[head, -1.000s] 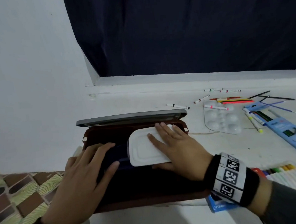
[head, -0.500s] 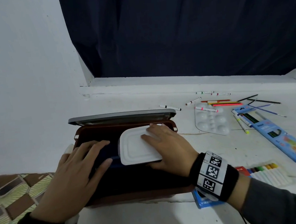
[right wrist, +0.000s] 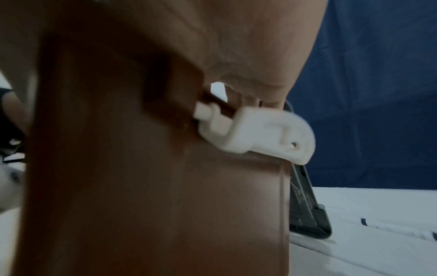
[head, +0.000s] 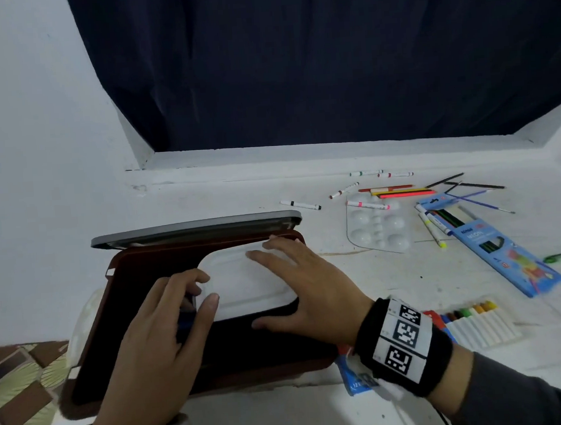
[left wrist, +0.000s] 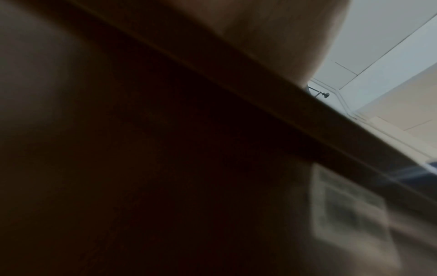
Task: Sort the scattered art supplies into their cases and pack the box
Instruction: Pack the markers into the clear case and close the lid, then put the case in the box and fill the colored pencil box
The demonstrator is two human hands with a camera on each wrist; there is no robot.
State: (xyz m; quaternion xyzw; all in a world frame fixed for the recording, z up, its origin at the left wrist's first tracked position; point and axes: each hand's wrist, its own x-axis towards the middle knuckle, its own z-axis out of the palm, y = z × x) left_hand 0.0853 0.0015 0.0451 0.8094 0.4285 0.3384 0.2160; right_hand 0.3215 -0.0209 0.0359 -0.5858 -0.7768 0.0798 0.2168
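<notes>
My right hand (head: 306,287) lies flat w/ straight fingers on the white case (head: 244,281) at the back of the open brown box (head: 91,325), & my left hand (head: 159,347) touches its left edge w/ loose fingers.

Soft, cool, even light on the white table (head: 220,422), barely a shadow; the curtain (head: 328,59) reads near black. Head view is fairly sharp, lines bowing toward the edges. Left wrist view is almost all dark brown murk, smeared, with one pale corner. Right wrist view is dim, close and out of focus
</notes>
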